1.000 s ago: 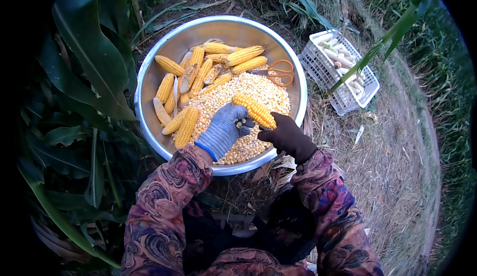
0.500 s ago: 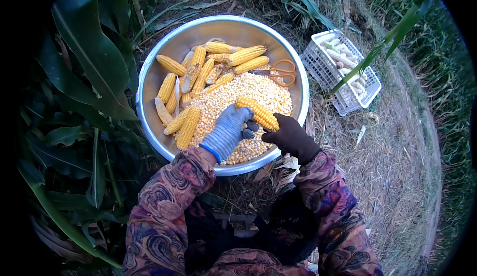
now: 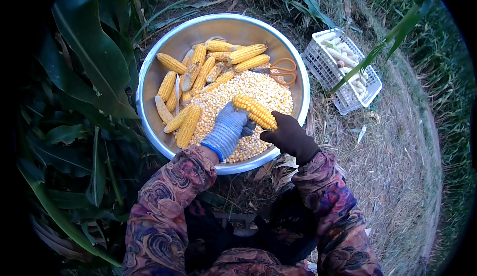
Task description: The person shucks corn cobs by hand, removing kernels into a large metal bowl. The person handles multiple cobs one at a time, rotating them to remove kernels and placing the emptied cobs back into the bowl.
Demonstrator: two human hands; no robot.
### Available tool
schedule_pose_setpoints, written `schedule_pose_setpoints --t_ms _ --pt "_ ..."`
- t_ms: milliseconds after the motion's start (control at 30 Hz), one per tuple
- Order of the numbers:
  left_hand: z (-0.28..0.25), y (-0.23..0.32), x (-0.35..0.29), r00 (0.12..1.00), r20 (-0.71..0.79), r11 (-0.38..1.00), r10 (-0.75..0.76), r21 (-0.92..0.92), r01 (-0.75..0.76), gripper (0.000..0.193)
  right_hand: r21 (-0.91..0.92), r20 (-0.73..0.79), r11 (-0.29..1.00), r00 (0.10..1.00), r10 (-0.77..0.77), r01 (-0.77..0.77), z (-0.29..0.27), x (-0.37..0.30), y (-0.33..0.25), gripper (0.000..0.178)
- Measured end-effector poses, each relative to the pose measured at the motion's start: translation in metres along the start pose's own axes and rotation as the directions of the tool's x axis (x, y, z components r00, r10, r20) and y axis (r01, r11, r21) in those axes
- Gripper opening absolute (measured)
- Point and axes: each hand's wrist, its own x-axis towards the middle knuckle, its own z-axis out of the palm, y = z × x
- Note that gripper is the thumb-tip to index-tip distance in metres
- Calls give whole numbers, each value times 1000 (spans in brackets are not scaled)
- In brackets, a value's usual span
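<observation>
Over the near part of a wide metal basin (image 3: 169, 37), both my hands grip one ear of corn (image 3: 255, 111). My left hand (image 3: 227, 129), in a grey-blue glove, is closed at the ear's left end. On its right end my right hand (image 3: 289, 136), in a dark brown glove, is closed too. Some kernel rows on this ear look bare. Loose kernels (image 3: 253, 86) are heaped below it in the basin. Several whole ears (image 3: 201, 74) lie along the basin's left and far side. Orange-handled scissors (image 3: 284, 72) rest by the right wall, their blades partly hidden.
A white plastic crate (image 3: 318, 59) holding pale stripped cobs (image 3: 348, 62) stands right of the basin. Tall corn leaves (image 3: 89, 42) crowd the left side, and one long leaf (image 3: 382, 49) hangs across the crate. Dry straw (image 3: 387, 171) covers the ground at right.
The held ear has shifted slightly left and turned a little, with both hands still gripping it. My left fingers are drawn in closer beneath it.
</observation>
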Motion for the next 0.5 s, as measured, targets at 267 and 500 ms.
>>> schedule_pose_setpoints --t_ms 267,500 --pt "0 2 1 992 120 982 -47 -176 68 24 -230 -156 940 944 -290 251 9 8 29 38" --pt "-2 -3 -1 1000 -17 1000 9 -20 -9 25 83 32 994 998 63 -65 6 3 0 35"
